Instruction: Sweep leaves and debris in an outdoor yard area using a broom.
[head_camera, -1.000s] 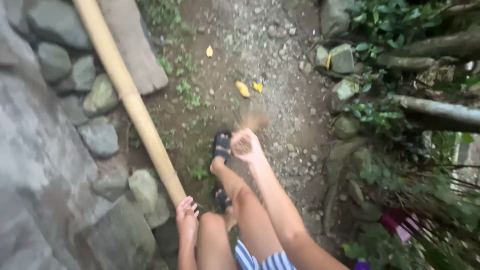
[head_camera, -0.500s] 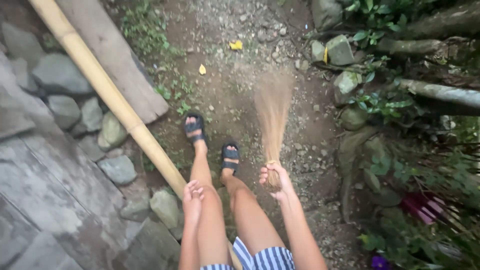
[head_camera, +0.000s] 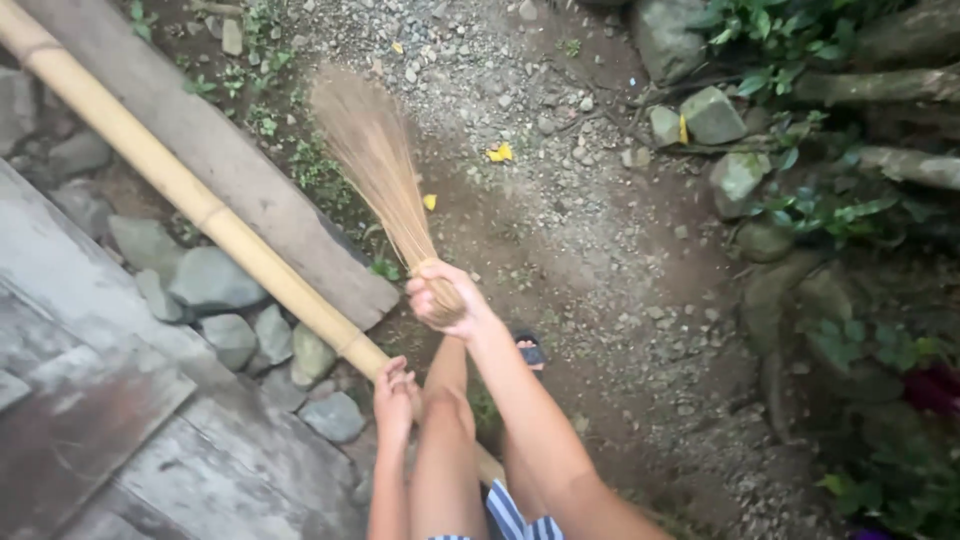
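My right hand (head_camera: 445, 297) grips the bound base of a stick broom (head_camera: 375, 160), whose brown bristles fan out up and to the left over the dirt path (head_camera: 600, 260). My left hand (head_camera: 395, 388) hangs beside my left knee, fingers loosely curled and holding nothing, right next to a long bamboo pole (head_camera: 190, 195). My bare legs fill the bottom middle, with one dark sandal (head_camera: 530, 352) showing behind my right forearm. Yellow fallen leaves (head_camera: 498, 153) lie on the gravel beyond the bristles.
A grey wooden plank (head_camera: 230, 165) lies beside the bamboo pole. Grey stones (head_camera: 210, 280) line a concrete slab (head_camera: 90, 400) at the left. Rocks (head_camera: 712, 115), logs (head_camera: 905, 165) and green plants (head_camera: 830, 210) border the path on the right.
The broom has swung from my right side to the upper left, bristles now pointing away and left. The view shifted; my feet are mostly hidden under my legs and arm.
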